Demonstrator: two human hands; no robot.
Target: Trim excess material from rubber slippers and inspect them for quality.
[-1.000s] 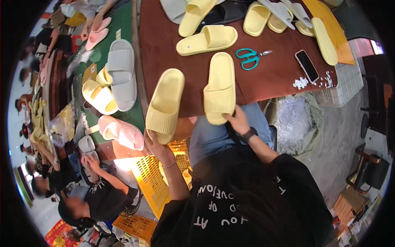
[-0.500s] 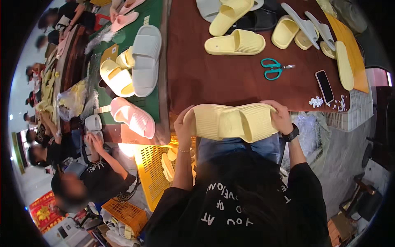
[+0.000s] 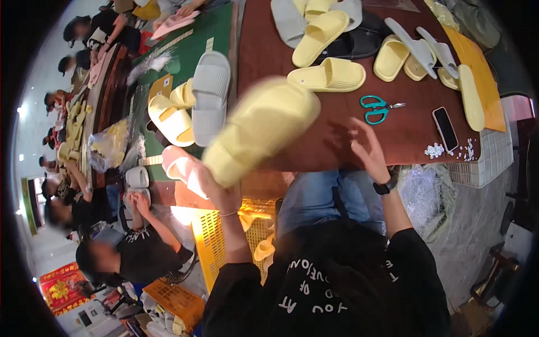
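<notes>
Left hand (image 3: 220,194) grasping yellow footwear (image 3: 275,109) over left edge of brown table (image 3: 429,87); right hand (image 3: 371,154), fingers released, above near edge; gap between.

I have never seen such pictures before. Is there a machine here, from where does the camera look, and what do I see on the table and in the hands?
There is no robot: these are a person's bare hands. The camera sits on that person's head and looks down; its wide fisheye lens makes straight edges bend. Left in the picture is the person's left.

On the brown tabletop lie yellow, grey and black slippers, scissors with teal handles, a phone and small white bits.

The left hand grips yellow footwear, too blurred to say whether it is one slipper or two. The right hand is open, holding nothing visible.
</notes>
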